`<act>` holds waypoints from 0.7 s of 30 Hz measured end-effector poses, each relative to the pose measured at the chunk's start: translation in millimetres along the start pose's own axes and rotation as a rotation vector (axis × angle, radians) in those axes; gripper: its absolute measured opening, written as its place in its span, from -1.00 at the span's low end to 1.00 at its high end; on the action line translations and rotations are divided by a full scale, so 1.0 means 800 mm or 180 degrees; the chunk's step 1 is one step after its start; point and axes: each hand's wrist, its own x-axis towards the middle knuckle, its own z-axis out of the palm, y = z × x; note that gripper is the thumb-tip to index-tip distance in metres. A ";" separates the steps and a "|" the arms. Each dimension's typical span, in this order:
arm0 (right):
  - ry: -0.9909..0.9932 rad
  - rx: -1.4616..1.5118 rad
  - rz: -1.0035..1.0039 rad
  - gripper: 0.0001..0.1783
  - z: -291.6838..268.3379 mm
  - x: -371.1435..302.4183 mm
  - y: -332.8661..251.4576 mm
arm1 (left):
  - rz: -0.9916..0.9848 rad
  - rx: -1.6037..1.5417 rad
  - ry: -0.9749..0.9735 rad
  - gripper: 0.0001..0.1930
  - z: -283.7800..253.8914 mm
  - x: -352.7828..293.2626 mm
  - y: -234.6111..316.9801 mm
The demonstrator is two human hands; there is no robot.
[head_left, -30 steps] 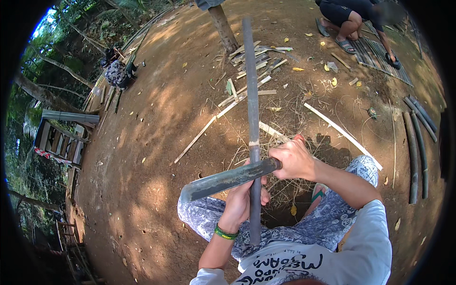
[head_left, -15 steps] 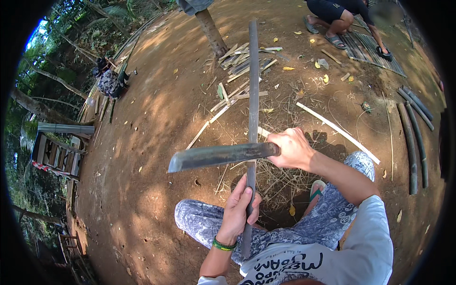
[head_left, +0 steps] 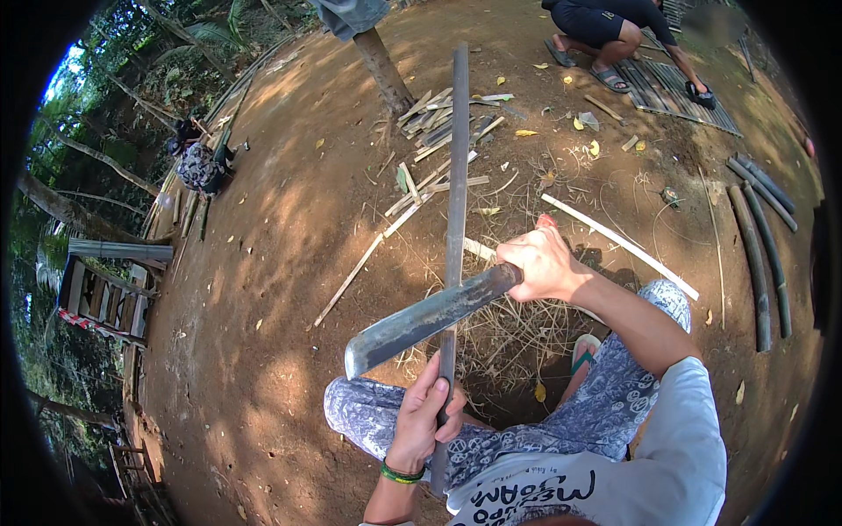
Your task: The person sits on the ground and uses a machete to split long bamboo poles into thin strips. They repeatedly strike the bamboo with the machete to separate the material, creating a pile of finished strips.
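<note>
Tip of machete (head_left: 421,317) has swung nearer left hand (head_left: 423,414), whose grip holds dark strip (head_left: 459,140) low down, strip reaching outward from lap (head_left: 574,427). Right hand (head_left: 544,263) clenched on machete, which crosses strip. Strip probably light, stiff; hold low, clear of machete.

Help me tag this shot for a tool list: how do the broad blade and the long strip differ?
The broad blade is wide and shorter in view; the long strip is narrow. The broad blade slants toward the picture's lower left, while the long strip stands nearly upright in the picture. The right hand holds the broad blade, the left hand the long strip. Both look dark.
</note>
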 end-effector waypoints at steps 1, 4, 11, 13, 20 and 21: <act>0.0085 -0.0160 -0.0082 -0.76 -0.002 -0.002 0.000 | -0.0026 -0.0010 0.0031 -0.47 -0.005 -0.005 -0.002; 0.0640 -0.0400 0.1208 -0.76 -0.021 0.006 0.061 | -0.0297 -0.0095 -0.0032 -0.47 -0.009 -0.044 -0.023; -0.0244 0.0262 0.0842 -0.84 -0.007 -0.004 0.003 | -0.0187 -0.0085 0.0055 -0.46 -0.015 -0.017 -0.015; -0.0441 -0.0032 0.0016 -0.84 0.009 -0.013 -0.037 | -0.0087 -0.0055 0.0065 -0.45 -0.017 -0.012 -0.012; -0.0192 -0.0040 0.0080 -0.81 -0.007 0.000 -0.011 | -0.0153 -0.0231 0.0115 -0.45 -0.022 -0.054 -0.017; -0.0309 -0.0178 0.0500 -0.84 -0.018 0.004 0.006 | -0.0148 -0.0349 0.0073 -0.45 -0.026 -0.066 -0.022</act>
